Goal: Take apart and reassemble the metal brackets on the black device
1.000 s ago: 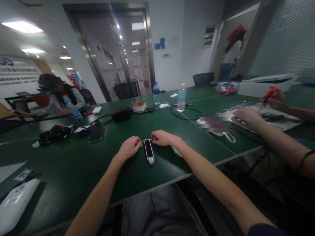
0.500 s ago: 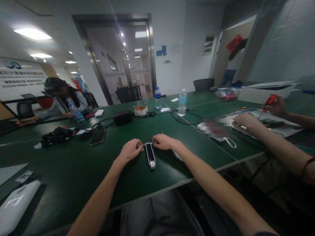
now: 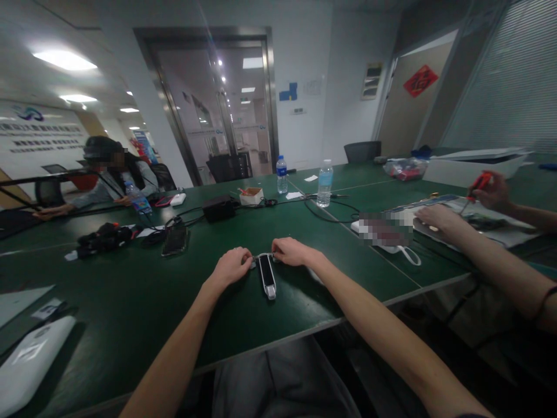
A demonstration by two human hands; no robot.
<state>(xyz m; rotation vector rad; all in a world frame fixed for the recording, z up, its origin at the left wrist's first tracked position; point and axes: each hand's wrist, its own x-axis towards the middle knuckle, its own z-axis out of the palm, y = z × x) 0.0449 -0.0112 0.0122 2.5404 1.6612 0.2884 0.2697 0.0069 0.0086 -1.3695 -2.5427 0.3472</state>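
A slim device [image 3: 266, 273] with a black face, a white rim and a pale, shiny near end lies flat on the green table [image 3: 235, 313] in front of me. My left hand [image 3: 234, 265] rests just left of its far end, thumb and fingers pinched together. A small greyish bit shows at those fingertips, too small to name. On the other side, my right hand [image 3: 290, 252] is curled beside the same end, fingertips closed near a tiny shiny part. Whether either hand touches the device itself, I cannot tell.
A phone [image 3: 175, 240] and a black box [image 3: 218, 208] with cables lie beyond my left hand. Farther back stand two water bottles [image 3: 324, 183]. At right, a co-worker's hand [image 3: 491, 190] holds a red screwdriver [image 3: 481, 181]. A white device [image 3: 37, 366] lies near left.
My hands and the slim device keep their places relative to each other. The view has shifted slightly. A person by the far right door is out of sight now.
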